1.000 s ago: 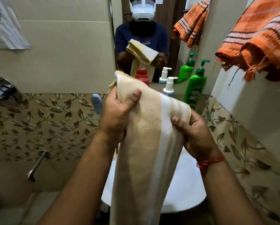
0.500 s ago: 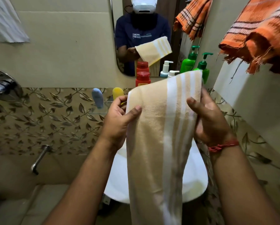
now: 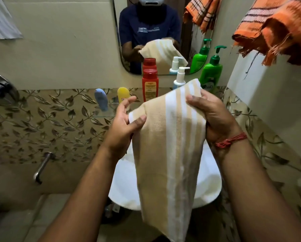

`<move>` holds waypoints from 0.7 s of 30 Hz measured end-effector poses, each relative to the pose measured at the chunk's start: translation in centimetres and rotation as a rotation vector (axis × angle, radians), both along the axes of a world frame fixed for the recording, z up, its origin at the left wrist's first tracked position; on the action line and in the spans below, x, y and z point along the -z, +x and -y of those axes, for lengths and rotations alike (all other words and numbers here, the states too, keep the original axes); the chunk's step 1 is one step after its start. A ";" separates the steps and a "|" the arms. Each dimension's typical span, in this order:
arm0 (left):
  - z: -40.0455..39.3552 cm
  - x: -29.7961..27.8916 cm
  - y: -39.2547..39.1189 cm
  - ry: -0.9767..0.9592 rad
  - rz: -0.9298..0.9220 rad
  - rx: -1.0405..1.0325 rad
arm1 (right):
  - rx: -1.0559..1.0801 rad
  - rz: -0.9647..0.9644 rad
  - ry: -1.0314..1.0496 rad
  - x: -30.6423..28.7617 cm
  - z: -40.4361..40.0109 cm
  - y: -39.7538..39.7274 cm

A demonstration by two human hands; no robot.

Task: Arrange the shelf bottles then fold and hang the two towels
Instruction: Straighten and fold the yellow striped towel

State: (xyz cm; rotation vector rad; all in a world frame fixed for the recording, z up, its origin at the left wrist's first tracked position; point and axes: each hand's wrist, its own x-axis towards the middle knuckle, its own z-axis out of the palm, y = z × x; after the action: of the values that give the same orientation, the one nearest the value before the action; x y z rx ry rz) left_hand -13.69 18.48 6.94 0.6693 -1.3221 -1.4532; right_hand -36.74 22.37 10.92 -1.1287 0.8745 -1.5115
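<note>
Hanging limp at frame centre, the beige striped towel (image 3: 170, 145) looks light and floppy, best kept by its top corners, where the left hand (image 3: 123, 126) and right hand (image 3: 214, 116) pinch it.

Forearms: bare, no sleeves.
Right wrist: red thread band (image 3: 231, 140).
Mirror, 12 o'clock: navy printed shirt (image 3: 148, 27), white headset (image 3: 150, 0).

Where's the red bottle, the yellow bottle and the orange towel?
red bottle (image 3: 150, 86), head view, on its label.
yellow bottle (image 3: 123, 94), head view, on its body.
orange towel (image 3: 279, 23), head view, on its hanging fold.
</note>
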 end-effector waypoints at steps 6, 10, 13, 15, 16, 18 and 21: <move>0.4 -1.7 -1.7 -0.151 -0.068 -0.130 | -0.004 -0.006 0.032 3.4 -2.1 -0.7; 0.8 -1.9 -1.7 -0.112 -0.051 -0.237 | 0.112 -0.034 0.070 3.6 -1.6 0.0; 1.1 -1.5 -1.2 -0.084 -0.070 -0.292 | 0.146 -0.008 0.041 2.7 -1.4 0.2; 0.9 -1.2 -0.9 -0.013 -0.121 -0.229 | 0.173 -0.021 0.015 2.3 -1.3 0.2; 0.8 -0.9 -0.8 0.024 -0.147 -0.168 | 0.183 -0.019 0.004 2.1 -1.3 0.2; 0.6 -0.1 -0.7 0.048 -0.089 -0.072 | 0.185 0.000 -0.002 1.9 -1.2 0.3; 0.3 0.7 -0.7 0.001 0.047 -0.044 | 0.144 0.019 0.012 1.9 -1.2 0.0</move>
State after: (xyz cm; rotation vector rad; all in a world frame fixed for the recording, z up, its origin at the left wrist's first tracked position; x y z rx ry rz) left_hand -14.37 18.15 6.23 0.7320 -1.3349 -1.4104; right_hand -36.72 23.62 8.98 -1.0602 0.9680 -1.6298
